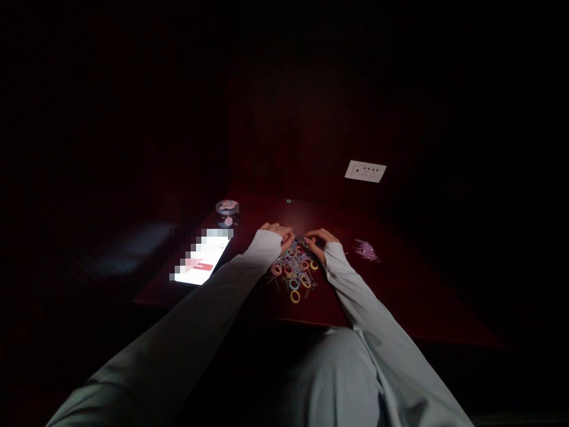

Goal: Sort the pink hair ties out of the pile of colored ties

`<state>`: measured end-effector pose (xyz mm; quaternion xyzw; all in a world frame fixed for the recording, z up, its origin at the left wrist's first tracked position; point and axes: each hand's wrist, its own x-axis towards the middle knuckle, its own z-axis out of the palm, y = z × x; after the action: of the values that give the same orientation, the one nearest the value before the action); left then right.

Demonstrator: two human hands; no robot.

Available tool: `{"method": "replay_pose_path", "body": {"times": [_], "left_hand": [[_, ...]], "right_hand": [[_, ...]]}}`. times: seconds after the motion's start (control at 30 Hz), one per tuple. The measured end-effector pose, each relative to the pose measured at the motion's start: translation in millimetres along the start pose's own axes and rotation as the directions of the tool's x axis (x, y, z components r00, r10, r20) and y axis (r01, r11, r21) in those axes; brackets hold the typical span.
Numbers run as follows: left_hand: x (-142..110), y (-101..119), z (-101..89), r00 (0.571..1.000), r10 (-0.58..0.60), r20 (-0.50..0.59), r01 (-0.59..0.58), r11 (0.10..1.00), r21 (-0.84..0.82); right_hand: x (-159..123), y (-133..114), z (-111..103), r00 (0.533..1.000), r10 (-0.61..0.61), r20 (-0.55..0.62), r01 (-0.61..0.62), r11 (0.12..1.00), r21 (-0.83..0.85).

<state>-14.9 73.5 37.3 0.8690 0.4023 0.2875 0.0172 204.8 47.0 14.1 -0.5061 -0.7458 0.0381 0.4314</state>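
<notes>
A heap of small coloured hair ties (pixel 295 296) and thin hairpin-like pieces lies on the dark red table (pixel 253 293). My left hand (pixel 281 232) is at the far left edge of this heap, its fingers curled and closed; what they hold, if anything, is hidden. Across from it, my right hand (pixel 318 239) has its thumb and fingers drawn together over the heap's far right side. Anything in that pinch is too small to make out. The two hands are close but apart. To the right lies a separate bunch of purple pieces (pixel 366 250).
On the left a lit screen (pixel 205 267) rests by the table edge, with a lidded clear jar (pixel 227 207) behind it. One green ring (pixel 288 201) lies near the back. A white wall socket (pixel 365 171) is beyond the table. The surroundings are very dark.
</notes>
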Motion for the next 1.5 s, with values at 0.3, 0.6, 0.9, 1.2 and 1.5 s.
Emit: {"method": "replay_pose_path", "body": {"times": [0.3, 0.6, 0.9, 1.2, 1.5], "left_hand": [[1, -1, -1.6, 0.993, -0.110, -0.040, 0.105, 0.988, -0.117], [10, -4, 5.7, 0.977, -0.185, -0.102, 0.158, 0.961, -0.226], [19, -11, 14.4, 0.923, -0.365, -0.123, 0.186, 0.701, -0.688], [31, -17, 20.0, 0.863, -0.493, -0.111, 0.103, 0.387, -0.916], [32, -15, 20.4, 0.860, -0.503, -0.081, 0.137, 0.382, -0.914]], "right_hand": [[-13, -8, -8, 0.996, -0.009, 0.085, 0.015, 0.997, -0.075], [-14, 3, 1, 0.997, 0.010, 0.079, -0.009, 1.000, -0.019], [-13, 3, 0, 0.986, 0.007, 0.167, 0.000, 0.999, -0.043], [-15, -15, -12, 0.947, 0.008, 0.320, 0.001, 1.000, -0.029], [-13, -5, -3, 0.978, 0.014, 0.207, -0.012, 1.000, -0.010]]}}
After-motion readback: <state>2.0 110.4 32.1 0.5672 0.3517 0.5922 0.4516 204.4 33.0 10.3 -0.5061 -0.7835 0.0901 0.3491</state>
